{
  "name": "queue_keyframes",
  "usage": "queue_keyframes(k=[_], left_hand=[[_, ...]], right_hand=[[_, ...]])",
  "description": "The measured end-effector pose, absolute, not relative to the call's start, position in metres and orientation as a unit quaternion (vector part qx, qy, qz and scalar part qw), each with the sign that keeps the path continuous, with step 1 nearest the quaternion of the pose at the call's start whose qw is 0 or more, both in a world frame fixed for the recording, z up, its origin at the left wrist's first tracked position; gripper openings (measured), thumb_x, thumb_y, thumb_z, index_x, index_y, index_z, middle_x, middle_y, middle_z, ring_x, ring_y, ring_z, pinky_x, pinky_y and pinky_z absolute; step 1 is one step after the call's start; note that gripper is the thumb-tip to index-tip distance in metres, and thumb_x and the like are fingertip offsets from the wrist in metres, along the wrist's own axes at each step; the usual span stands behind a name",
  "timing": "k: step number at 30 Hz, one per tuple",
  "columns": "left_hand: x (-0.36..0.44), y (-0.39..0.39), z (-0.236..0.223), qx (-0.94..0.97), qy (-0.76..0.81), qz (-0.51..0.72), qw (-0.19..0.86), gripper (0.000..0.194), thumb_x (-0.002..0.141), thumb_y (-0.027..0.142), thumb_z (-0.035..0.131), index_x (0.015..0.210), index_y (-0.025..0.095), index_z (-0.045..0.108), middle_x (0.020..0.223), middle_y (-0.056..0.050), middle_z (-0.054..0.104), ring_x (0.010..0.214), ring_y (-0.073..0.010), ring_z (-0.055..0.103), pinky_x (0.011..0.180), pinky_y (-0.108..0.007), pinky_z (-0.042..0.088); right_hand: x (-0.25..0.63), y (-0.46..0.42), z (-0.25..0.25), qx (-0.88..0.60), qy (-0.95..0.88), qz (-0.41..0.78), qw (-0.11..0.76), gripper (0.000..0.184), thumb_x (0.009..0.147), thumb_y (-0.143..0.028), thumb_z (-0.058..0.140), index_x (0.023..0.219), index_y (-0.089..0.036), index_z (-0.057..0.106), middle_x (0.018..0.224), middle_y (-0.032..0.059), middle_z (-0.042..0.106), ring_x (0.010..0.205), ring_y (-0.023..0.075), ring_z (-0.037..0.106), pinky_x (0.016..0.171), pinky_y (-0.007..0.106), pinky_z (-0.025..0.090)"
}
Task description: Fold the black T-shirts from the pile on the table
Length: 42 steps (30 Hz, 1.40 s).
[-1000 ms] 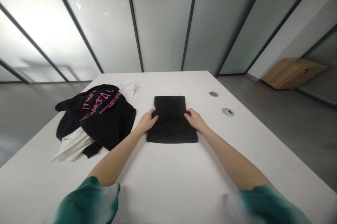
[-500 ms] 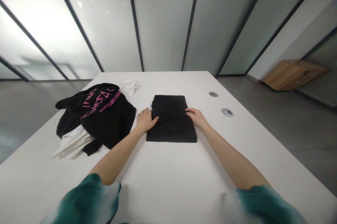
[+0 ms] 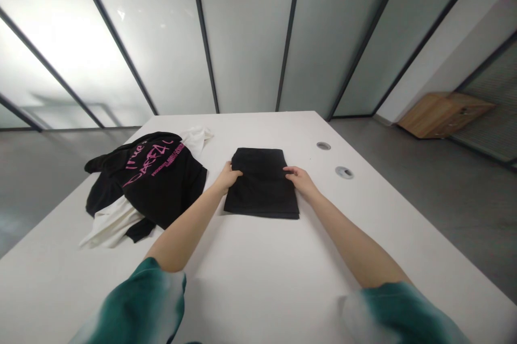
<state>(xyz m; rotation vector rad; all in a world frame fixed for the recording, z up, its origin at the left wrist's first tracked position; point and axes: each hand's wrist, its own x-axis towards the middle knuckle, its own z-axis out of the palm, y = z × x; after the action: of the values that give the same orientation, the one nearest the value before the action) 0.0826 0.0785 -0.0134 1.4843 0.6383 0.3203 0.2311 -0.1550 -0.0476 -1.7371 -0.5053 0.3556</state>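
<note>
A black garment (image 3: 260, 185), folded into a flat rectangle, lies on the white table in front of me; its exact kind does not show. My left hand (image 3: 228, 176) grips its left edge, thumb on top and the other fingers tucked under the cloth. That edge looks slightly raised. At the opposite side my right hand (image 3: 298, 178) has its thumb and fingertips closed on the right edge, with part of the fingers hidden.
Left of the folded cloth lies a loose heap with a black garment (image 3: 186, 182) printed in pink letters and white cloth (image 3: 115, 221). Two round grommets (image 3: 323, 146) are set in the white table (image 3: 262, 274) at right. A wooden cabinet (image 3: 440, 112) stands beyond.
My left hand has gone from lying flat over the left edge to gripping it with its fingers underneath. The right hand stays at the right edge. The view has shifted slightly.
</note>
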Motion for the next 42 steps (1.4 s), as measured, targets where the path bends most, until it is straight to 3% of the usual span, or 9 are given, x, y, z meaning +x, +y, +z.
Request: queue_keyframes(k=[3,8,11,17,23,28,32,38,42], left_hand=[[0.079,0.084,-0.011,0.584,0.252,0.135,0.76,0.091,0.065,0.009,0.066,0.149,0.025,0.034,0.109,-0.007,0.072,0.087,-0.0225,0.071,0.081,-0.04,0.058],[0.089,0.105,-0.003,0.634,0.172,0.134,0.742,0.058,0.06,0.013,0.07,0.118,0.018,0.068,0.1,-0.007,0.073,0.092,-0.022,0.069,0.091,-0.038,0.054],[0.112,0.122,0.019,0.702,0.143,0.183,0.673,0.047,0.06,0.018,0.073,0.107,0.016,0.072,0.099,-0.007,0.073,0.098,-0.0242,0.067,0.099,-0.043,0.048],[0.143,0.146,0.066,0.757,0.076,0.31,0.57,0.043,0.07,0.032,0.069,0.11,0.016,0.073,0.107,-0.008,0.073,0.105,-0.0253,0.063,0.101,-0.042,0.044],[0.083,0.128,0.004,0.816,0.117,0.19,0.533,0.036,0.074,0.036,0.067,0.103,0.016,0.072,0.076,-0.003,0.067,0.074,-0.0192,0.062,0.075,-0.034,0.05],[0.05,0.112,-0.038,0.792,0.173,0.129,0.571,0.059,0.075,0.037,0.069,0.13,0.019,0.055,0.08,-0.001,0.068,0.068,-0.0169,0.061,0.066,-0.029,0.048],[0.062,0.111,-0.036,0.78,0.237,0.164,0.556,0.049,0.077,0.037,0.07,0.122,0.02,0.059,0.069,0.001,0.065,0.063,-0.0175,0.06,0.066,-0.029,0.047],[0.057,0.098,-0.034,0.839,0.241,0.234,0.428,0.037,0.078,0.027,0.065,0.115,0.021,0.068,0.06,0.004,0.055,0.063,-0.0195,0.058,0.073,-0.033,0.048],[0.049,0.094,-0.033,0.865,0.196,0.216,0.409,0.044,0.077,0.018,0.06,0.12,0.022,0.067,0.08,-0.002,0.067,0.079,-0.0223,0.064,0.086,-0.036,0.05]], right_hand=[[0.235,-0.156,-0.045,-0.718,-0.21,0.178,0.639,0.035,0.065,-0.021,0.058,0.099,-0.021,0.068,0.088,0.0017,0.073,0.081,0.0187,0.065,0.079,0.034,0.052],[0.252,-0.146,-0.026,-0.693,-0.2,0.174,0.671,0.035,0.058,-0.016,0.058,0.092,-0.02,0.067,0.085,0.0014,0.072,0.082,0.0186,0.065,0.082,0.035,0.05],[0.272,-0.129,0.002,-0.704,-0.216,0.117,0.666,0.032,0.058,-0.016,0.061,0.089,-0.019,0.067,0.082,0.0003,0.07,0.082,0.0186,0.063,0.085,0.036,0.049],[0.301,-0.104,0.054,-0.734,-0.289,-0.059,0.611,0.028,0.067,-0.025,0.058,0.093,-0.019,0.069,0.09,0.0039,0.07,0.086,0.0211,0.061,0.081,0.037,0.047],[0.259,-0.139,-0.003,-0.804,-0.304,-0.059,0.507,0.03,0.072,-0.03,0.061,0.1,-0.021,0.063,0.091,0.0057,0.071,0.083,0.0227,0.061,0.071,0.034,0.046],[0.229,-0.165,-0.047,-0.863,-0.271,0.037,0.424,0.038,0.083,-0.04,0.059,0.115,-0.019,0.06,0.059,-0.0036,0.061,0.063,0.0204,0.061,0.066,0.032,0.045],[0.232,-0.16,-0.047,-0.882,-0.257,0.046,0.393,0.038,0.086,-0.045,0.059,0.113,-0.02,0.063,0.057,-0.0029,0.061,0.063,0.0203,0.063,0.065,0.031,0.045],[0.232,-0.158,-0.058,-0.887,-0.273,-0.012,0.372,0.034,0.085,-0.042,0.06,0.113,-0.024,0.065,0.071,0.001,0.068,0.075,0.0226,0.066,0.075,0.036,0.05],[0.23,-0.16,-0.061,-0.854,-0.361,-0.085,0.365,0.05,0.08,-0.034,0.061,0.128,-0.021,0.061,0.118,0.013,0.068,0.111,0.0307,0.062,0.098,0.049,0.047]])
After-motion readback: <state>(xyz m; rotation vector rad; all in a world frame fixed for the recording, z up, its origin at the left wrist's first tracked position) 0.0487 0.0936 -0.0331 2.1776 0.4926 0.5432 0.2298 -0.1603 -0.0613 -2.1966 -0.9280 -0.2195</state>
